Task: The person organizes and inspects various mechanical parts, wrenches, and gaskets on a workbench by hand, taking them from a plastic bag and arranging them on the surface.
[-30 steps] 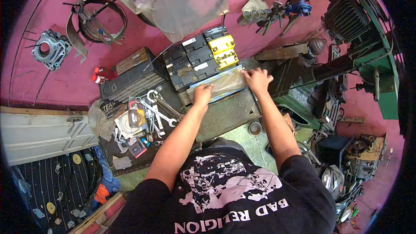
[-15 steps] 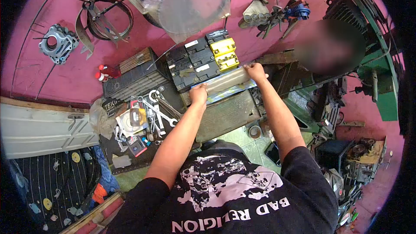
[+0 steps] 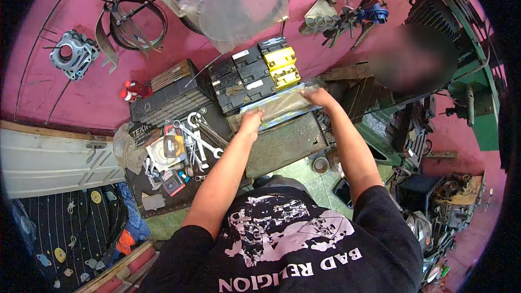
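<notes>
A thin brownish sheet (image 3: 283, 107) lies over a blue-green patterned sheet (image 3: 279, 123) along the front of the stacked batteries. My left hand (image 3: 252, 120) grips its left end, with the thumb on top and the other fingers largely hidden. At the right end, my right hand (image 3: 319, 98) is closed on the edge of the same brownish sheet. Right behind the sheets stand several black batteries (image 3: 247, 70) and yellow-topped batteries (image 3: 282, 67). A worn, dark metal box top (image 3: 285, 144) is just in front of my hands.
Wrenches (image 3: 199, 141) and small parts cover the bench on my left, beside a plastic-wrapped bundle (image 3: 127, 146). Red-capped bottles (image 3: 130, 91) stand near the wall. A green machine (image 3: 372, 135) is on my right. A round cup (image 3: 320, 165) sits on the floor.
The brownish sheet was curved like a roll and now looks flatter. My right hand has moved slightly left and down; my left hand has shifted a little right.
</notes>
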`<state>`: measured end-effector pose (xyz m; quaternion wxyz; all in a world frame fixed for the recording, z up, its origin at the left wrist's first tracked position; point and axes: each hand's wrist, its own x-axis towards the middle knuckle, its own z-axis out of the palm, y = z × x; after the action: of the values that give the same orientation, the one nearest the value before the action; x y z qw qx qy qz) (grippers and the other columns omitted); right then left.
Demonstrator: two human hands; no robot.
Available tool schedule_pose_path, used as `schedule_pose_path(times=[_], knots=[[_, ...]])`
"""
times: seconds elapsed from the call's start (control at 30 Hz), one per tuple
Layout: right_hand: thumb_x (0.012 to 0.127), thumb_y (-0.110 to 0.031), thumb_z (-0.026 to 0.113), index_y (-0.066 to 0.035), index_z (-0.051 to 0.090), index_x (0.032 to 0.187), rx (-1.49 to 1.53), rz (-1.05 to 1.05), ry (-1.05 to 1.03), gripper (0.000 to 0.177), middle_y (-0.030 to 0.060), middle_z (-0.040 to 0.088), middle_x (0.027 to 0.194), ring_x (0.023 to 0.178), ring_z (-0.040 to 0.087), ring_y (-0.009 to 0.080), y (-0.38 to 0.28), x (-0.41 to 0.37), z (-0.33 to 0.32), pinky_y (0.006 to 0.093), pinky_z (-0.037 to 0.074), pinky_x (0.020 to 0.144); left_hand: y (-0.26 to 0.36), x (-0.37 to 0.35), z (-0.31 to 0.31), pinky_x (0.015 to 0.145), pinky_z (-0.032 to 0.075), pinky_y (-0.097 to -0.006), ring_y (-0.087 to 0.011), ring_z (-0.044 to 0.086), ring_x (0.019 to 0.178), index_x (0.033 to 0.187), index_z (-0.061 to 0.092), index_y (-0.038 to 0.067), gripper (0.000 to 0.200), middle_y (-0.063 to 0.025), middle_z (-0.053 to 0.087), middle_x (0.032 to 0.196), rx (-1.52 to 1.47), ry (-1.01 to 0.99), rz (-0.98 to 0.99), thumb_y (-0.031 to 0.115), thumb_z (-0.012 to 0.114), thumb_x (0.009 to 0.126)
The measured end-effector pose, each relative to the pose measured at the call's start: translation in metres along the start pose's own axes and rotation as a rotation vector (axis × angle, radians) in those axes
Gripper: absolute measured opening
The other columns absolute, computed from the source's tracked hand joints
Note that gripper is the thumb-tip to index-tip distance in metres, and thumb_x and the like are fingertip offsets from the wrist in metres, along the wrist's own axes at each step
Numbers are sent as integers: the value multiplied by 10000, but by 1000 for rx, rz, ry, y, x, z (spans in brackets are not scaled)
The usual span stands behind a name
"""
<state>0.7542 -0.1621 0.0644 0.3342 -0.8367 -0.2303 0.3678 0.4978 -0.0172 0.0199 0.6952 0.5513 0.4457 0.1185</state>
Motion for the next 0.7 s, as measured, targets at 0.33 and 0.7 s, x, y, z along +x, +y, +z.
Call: schedule_pose_path(times=[0.33,0.7], knots=[[865,-316,762,25,740,990,422,221,5,364,94,724,948,825,609,184,-5,-7,-12,325,446,760,37,-7,-14,525,289,-310,-126,387,615,921,702,146,129,17,502,700,-372,63,-469,265,686,875],[844,-259,772,4,714,834,57,-145,347,269,91,696,705,659,607,148,9,11,23,356,483,653,26,-19,2,743,498,-291,-142,638,842,1182,677,-15,299,-77,714,984,164,309,171,114,692,913]])
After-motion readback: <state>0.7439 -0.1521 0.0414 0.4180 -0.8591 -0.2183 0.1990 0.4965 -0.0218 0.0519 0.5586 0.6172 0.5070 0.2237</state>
